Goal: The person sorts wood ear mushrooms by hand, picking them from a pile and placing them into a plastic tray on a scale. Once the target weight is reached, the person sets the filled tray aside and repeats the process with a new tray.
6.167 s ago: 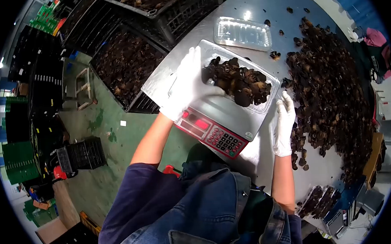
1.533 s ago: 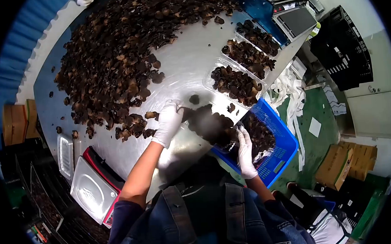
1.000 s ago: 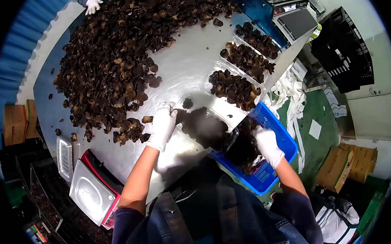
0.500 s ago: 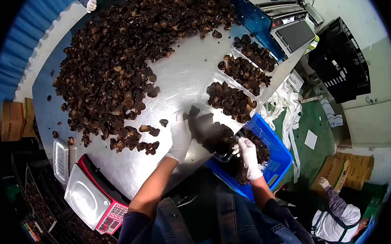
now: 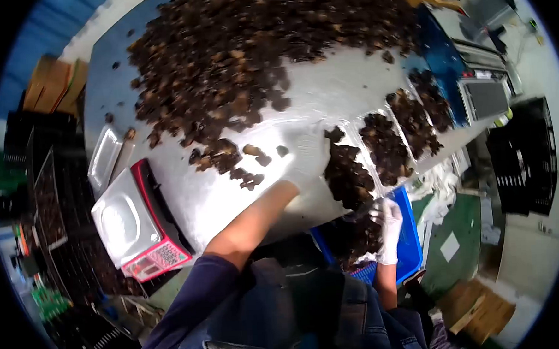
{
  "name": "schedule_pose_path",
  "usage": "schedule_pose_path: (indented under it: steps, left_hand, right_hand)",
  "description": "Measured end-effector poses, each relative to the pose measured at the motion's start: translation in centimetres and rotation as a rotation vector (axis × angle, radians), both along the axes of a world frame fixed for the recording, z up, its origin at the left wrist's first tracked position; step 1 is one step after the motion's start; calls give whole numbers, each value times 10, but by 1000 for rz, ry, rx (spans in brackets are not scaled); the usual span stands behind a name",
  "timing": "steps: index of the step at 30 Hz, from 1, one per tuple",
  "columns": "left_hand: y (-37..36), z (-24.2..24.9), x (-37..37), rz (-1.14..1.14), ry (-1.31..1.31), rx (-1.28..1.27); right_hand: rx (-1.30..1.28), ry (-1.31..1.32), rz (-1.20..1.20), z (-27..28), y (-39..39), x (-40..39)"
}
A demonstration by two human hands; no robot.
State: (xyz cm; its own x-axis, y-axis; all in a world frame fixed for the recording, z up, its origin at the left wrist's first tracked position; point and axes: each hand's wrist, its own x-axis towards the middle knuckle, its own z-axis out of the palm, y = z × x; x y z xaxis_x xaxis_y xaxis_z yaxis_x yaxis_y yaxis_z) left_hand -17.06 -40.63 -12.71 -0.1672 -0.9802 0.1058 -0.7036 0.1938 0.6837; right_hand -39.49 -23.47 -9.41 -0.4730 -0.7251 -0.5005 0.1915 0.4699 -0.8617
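My left hand point(image 5: 310, 157), in a white glove, is over the metal table beside a portion of dark wood ear mushrooms point(image 5: 349, 176). Motion blur smears its fingers. My right hand point(image 5: 388, 227), also gloved, is closed at the near edge of that portion, its fingers curled on what looks like the rim of a clear plastic tray. Below it sits a blue basket point(image 5: 410, 246) with more dark mushrooms inside. Two filled clear trays, one holding mushrooms point(image 5: 385, 149) and another with mushrooms point(image 5: 414, 122), lie just to the right.
A large mushroom heap point(image 5: 242, 56) covers the far side of the table point(image 5: 230, 205). On the left are a red-and-silver scale point(image 5: 140, 226) and an unfilled clear tray point(image 5: 106, 157). A wrapping machine point(image 5: 485, 99) stands at the right, and cardboard boxes point(image 5: 476, 309) lie on the floor.
The view has shifted, so the table's contents appear farther right. My left hand has moved right, toward the nearest mushroom portion, which now lies beside the filled trays. My right hand stays above the basket.
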Motion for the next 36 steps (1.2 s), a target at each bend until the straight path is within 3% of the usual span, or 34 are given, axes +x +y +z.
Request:
schedule_pose_path:
  steps: [1, 2, 4, 6, 8, 10, 13, 14, 16, 17, 19, 20, 21, 22, 23, 24, 25, 26, 27, 28, 29, 30, 31, 32, 34, 36]
  left_hand:
    - [3, 12, 2, 11, -114, -11]
    - [9, 23, 4, 22, -228, -16]
    - [14, 22, 11, 46, -80, -273]
    - [33, 51, 25, 55, -17, -219]
    - [47, 60, 56, 34, 49, -224]
    - [63, 70, 95, 174, 87, -213]
    - [81, 81, 203, 396, -52, -319]
    - [85, 84, 245, 479, -102, -412]
    - [98, 116, 324, 721, -182, -425]
    - [100, 114, 367, 770, -192, -479]
    - [100, 127, 451, 848, -325, -74]
    - [104, 126, 479, 831, -632, -53]
    - [102, 144, 500, 963, -681, 75]
    - [71, 79, 556, 1112, -686, 76]
    - [86, 104, 558, 1062, -749, 177]
    - [76, 93, 568, 1110, -891, 158]
    - [65, 77, 588, 1038, -802, 266]
    - [55, 58, 614, 924, -540, 441]
    - [42, 32, 629, 894, -554, 440]
    - [5, -33, 663, 857, -579, 440]
    - [47, 36, 628, 793, -655, 480]
    - [13, -13, 650, 837, -637, 439]
    - [23, 11, 642, 857, -659, 408]
    - [39, 31, 632, 715, -813, 429]
    - [4, -4, 657, 762, -667, 412]
    - [3, -7, 660, 707, -715, 349]
  right_hand:
    - [-3, 294, 51, 5, 7, -5]
    - [-158, 850, 167, -3, 11, -13]
    - [-275, 788, 110, 12, 5, 1]
    - [-339, 841, 241, 34, -12, 42]
    - [-425, 818, 484, 57, -35, 101]
    - [-556, 838, 793, 45, -58, 146]
    - [-619, 949, 1034, 30, -87, 220]
    - [-518, 1149, 1113, 29, -99, 239]
    - [-490, 1152, 1010, 0, -114, 268]
    - [-493, 1119, 960, 13, -109, 281]
    - [-531, 1105, 942, 22, -104, 312]
    - [-696, 939, 983, 41, -99, 331]
    - [-901, 953, 988, 23, -108, 342]
    - [-1052, 947, 924, 20, -100, 353]
    - [-1134, 969, 921, 24, -95, 366]
    - [-1178, 985, 939, 29, -89, 390]
    - [-1215, 994, 961, 31, -87, 407]
    - [-1243, 1006, 991, 33, -83, 429]
    - [-1266, 1013, 1019, 34, -79, 447]
    - [-1277, 1016, 1055, 34, -77, 465]
    - [-1286, 1017, 1085, 34, -76, 482]
    - [-1297, 1019, 1116, 33, -73, 497]
    - [-1309, 1011, 1142, 33, -70, 511]
    - [-1320, 1004, 1161, 33, -68, 524]
    - [-1336, 996, 1196, 31, -66, 545]
    - [-1341, 992, 1216, 32, -64, 558]
